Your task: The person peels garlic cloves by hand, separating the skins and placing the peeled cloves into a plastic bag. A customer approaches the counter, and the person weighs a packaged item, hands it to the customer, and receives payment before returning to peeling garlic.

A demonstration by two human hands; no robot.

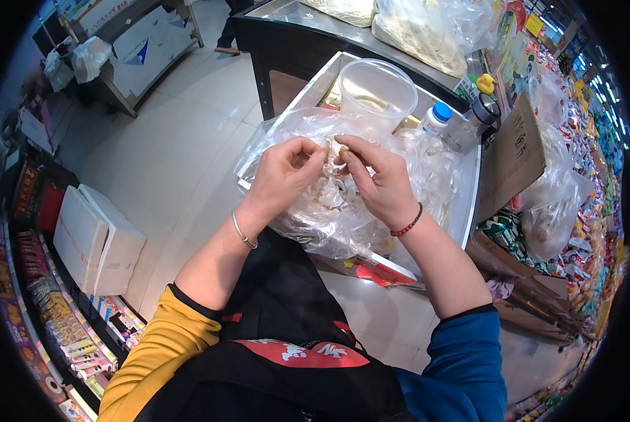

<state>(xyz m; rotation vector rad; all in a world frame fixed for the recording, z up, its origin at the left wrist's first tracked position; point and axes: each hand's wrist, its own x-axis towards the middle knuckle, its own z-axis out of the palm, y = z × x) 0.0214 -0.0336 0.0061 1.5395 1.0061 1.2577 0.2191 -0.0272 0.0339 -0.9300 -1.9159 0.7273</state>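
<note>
My left hand (289, 171) and my right hand (375, 174) meet above a clear plastic bag (304, 221) in a shallow white bin. Between the fingertips of both is a small whitish piece, too small to name surely; a bit of orange-brown shows at the right fingertips. Pale, papery scraps (331, 194) lie on the bag just below. Behind my hands stands a round translucent plastic tub (378, 89), its top uncovered. Right of it are a white bottle with a blue cap (436, 117) and a clear jar with a dark lid (468, 124).
Bagged noodle-like food (417, 42) lies on the metal counter (299, 17) beyond the bin. A cardboard sign (514, 155) and packaged goods (589, 232) crowd the right. White foam boxes (98, 240) stand on the floor at left. Another person's leg (230, 31) shows behind the counter.
</note>
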